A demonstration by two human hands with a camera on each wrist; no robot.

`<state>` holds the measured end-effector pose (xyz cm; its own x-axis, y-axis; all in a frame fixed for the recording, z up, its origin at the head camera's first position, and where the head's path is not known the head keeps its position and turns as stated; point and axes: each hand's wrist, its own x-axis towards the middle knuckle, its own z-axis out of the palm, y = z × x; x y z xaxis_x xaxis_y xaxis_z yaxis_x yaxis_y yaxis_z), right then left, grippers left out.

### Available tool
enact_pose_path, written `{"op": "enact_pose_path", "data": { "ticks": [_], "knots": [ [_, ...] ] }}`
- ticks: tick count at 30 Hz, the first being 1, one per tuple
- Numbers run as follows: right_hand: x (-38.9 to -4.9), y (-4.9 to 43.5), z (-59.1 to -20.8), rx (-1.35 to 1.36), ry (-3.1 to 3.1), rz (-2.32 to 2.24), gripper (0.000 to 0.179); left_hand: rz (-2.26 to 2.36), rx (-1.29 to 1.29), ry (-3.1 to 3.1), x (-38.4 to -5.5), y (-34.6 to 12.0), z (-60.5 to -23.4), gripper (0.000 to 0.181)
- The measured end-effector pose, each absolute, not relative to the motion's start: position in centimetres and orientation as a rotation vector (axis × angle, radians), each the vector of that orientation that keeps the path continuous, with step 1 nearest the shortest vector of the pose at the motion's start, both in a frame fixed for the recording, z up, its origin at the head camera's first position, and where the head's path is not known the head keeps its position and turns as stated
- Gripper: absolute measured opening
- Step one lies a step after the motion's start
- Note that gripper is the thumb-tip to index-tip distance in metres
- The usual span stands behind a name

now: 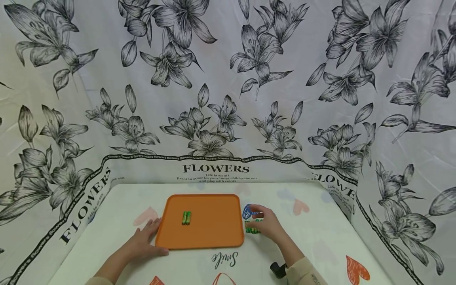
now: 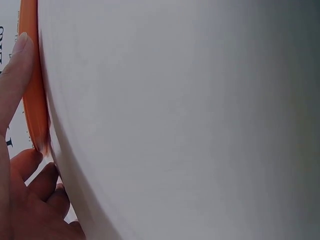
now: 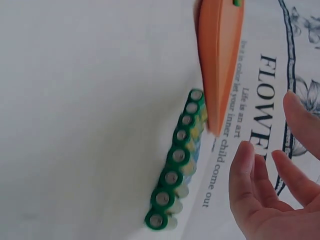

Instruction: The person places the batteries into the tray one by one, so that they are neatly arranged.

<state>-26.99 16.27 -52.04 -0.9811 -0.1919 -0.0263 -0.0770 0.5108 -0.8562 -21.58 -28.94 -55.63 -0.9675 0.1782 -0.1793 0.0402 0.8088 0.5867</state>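
Note:
An orange tray (image 1: pixel 213 225) lies flat on the white cloth, with two green batteries (image 1: pixel 186 218) side by side in its left half. My left hand (image 1: pixel 140 242) holds the tray's near left corner, the thumb along the front edge and the fingers at the left side. In the left wrist view that thumb (image 2: pixel 19 70) lies against the orange rim. Just right of the tray, several green batteries (image 1: pixel 252 228) lie in a close row. Over this row hovers my right hand (image 1: pixel 269 226), thumb and fingers apart. The right wrist view shows nothing between its fingers.
The cloth (image 1: pixel 299 237) carries printed hearts, a blue scribble and the word "Smile". A flower-printed curtain (image 1: pixel 213 118) rises behind the table and along both sides. A small black device (image 1: pixel 278 270) sits by the right cuff.

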Motion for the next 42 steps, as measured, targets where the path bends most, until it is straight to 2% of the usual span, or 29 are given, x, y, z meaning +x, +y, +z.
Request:
{"op": "enact_pose_path", "data": {
  "ticks": [18,29,37,42],
  "knots": [
    [-26.8,22.9,-53.2,-0.063,2.734,-1.351,0.070,0.861,0.132,2.758,-21.4,-28.8,-55.4,0.125],
    [-27.5,23.2,-55.4,-0.010,2.721,-1.208,0.066,0.872,0.125,2.750,-21.4,-28.7,-55.6,0.125],
    [-27.4,23.1,-55.2,-0.033,2.757,-1.156,0.054,0.882,0.130,2.765,-21.4,-28.8,-55.4,0.125],
    [-27.4,23.4,-54.8,0.009,2.743,-1.248,0.054,0.886,0.143,2.765,-21.3,-28.8,-55.2,0.123]
  ]
}}
